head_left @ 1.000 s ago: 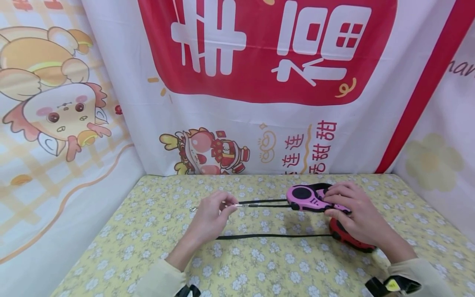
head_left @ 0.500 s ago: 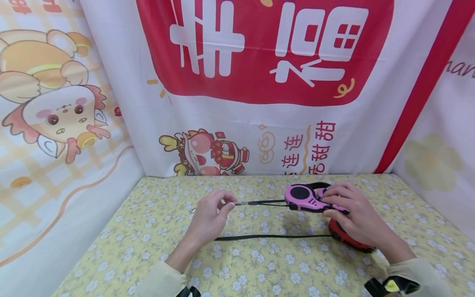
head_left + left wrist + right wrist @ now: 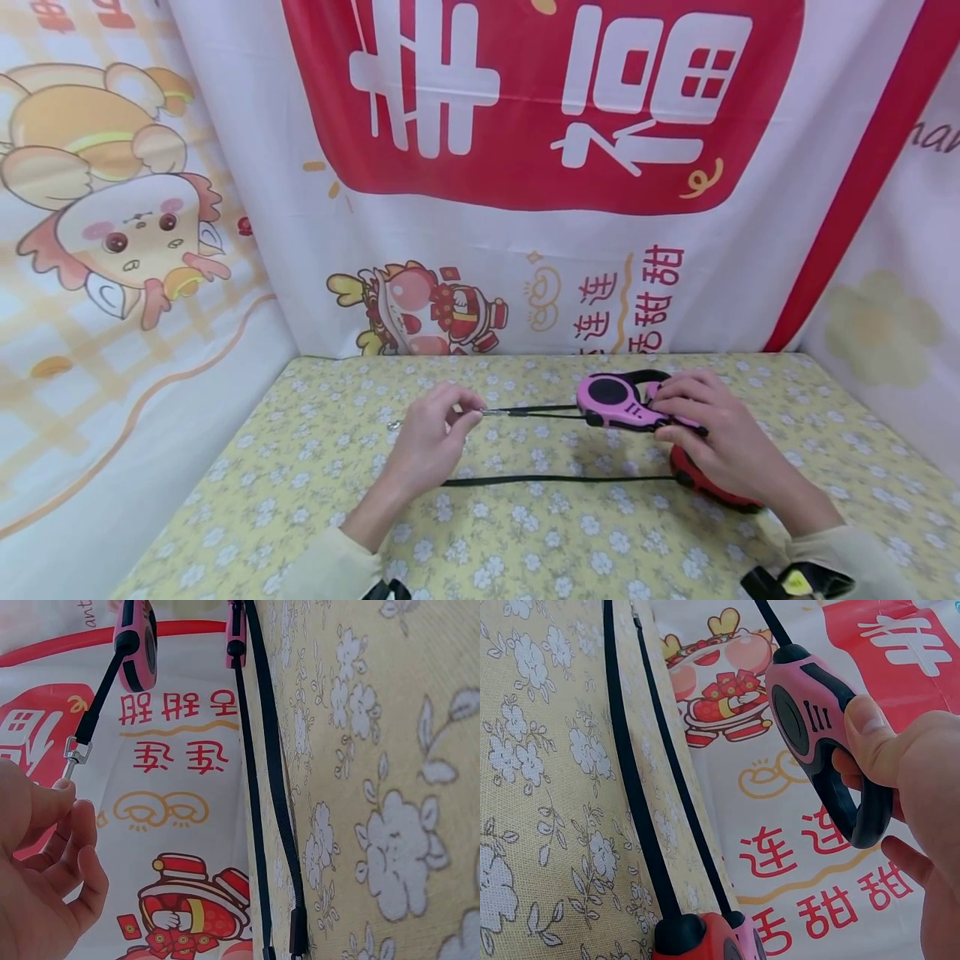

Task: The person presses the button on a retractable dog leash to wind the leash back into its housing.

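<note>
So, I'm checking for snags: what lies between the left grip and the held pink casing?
A metal clasp, then black strap reaching the pink casing, as the left wrist view shows.

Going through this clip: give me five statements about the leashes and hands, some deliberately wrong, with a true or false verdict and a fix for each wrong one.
1. The right hand holds a pink leash reel. True.
2. The red reel lies on the floral cloth. True.
3. The left hand grips the red reel. False: it pinches the metal clasp at the end of the held reel's cord.
4. The red reel's own cord is white. False: it is black.
5. Only one pink reel is in view. False: the left wrist view shows a second pink reel besides the held one.
</note>
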A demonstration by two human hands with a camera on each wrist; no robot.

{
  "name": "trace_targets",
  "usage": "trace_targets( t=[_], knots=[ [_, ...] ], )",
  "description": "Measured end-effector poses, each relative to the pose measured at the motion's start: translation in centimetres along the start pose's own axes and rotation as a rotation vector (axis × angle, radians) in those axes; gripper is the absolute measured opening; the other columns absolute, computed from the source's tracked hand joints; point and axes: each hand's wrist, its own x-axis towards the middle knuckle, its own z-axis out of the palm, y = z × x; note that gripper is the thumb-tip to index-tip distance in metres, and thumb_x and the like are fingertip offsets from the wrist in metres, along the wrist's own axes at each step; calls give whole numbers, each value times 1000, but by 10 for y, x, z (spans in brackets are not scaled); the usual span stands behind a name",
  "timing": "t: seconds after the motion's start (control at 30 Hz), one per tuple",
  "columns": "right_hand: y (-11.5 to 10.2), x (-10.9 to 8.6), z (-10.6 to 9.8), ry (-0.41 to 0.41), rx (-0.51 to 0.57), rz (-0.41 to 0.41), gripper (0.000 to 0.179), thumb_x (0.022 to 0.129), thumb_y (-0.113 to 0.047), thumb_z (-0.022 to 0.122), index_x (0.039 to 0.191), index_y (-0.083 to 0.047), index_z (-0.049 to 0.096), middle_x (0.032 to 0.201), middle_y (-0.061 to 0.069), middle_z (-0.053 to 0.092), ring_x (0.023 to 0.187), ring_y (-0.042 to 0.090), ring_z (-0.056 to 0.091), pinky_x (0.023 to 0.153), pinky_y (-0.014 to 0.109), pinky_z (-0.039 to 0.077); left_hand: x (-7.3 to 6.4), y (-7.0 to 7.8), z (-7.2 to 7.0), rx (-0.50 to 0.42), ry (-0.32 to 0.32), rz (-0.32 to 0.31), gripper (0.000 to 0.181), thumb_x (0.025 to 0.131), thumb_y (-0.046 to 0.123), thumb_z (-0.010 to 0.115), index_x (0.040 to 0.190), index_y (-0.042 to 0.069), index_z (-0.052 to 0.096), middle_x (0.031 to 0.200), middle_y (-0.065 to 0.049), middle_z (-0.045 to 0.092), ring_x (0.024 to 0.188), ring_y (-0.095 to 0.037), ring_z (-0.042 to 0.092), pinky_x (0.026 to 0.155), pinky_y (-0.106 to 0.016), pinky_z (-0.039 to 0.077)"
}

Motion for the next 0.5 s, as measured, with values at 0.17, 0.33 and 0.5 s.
trace_targets(
  t=[0.17,0.33,0.5],
  knots=[
    [-1,0,0,-2,-6,1,39,69,-1,93,105,-14,81,112,-1,75,113,20,57,103,20,38,-1,1,0,8,-1,11,12,100,7,72,103,18,74,97,4,68,82,-9,61,73,-23,54],
    [-1,-1,0,10,18,-9,31,76,-11,91,106,-13,82,113,1,76,114,20,57,105,18,36,-1,3,1,8,-5,22,11,100,7,72,102,18,75,97,5,69,83,-8,61,74,-22,54],
    [-4,-1,1,4,18,0,32,76,-13,91,107,-12,82,114,3,76,115,21,57,106,16,35,-1,4,2,15,-3,26,10,99,7,74,102,17,75,96,6,69,82,-7,62,74,-22,55]
  ],
)
